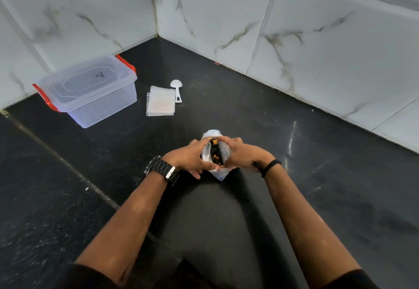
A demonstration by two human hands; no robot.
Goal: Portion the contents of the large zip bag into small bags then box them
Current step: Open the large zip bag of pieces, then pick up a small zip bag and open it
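Both hands, left hand [191,157] and right hand [238,155], gripping open the zip bag [215,152] on the counter [294,175], small bags [160,104] and box [90,89] well beyond; risk of spilling if mouth tips or tears

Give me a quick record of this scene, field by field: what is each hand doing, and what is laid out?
left hand: grips large zip bag, spreading its mouth
right hand: grips the opposite edge
bag contents: dark and orange pieces
small bags: stacked flat, empty
scoop: white, beside the stack
storage box: clear, lid on, red latches
surface: black countertop
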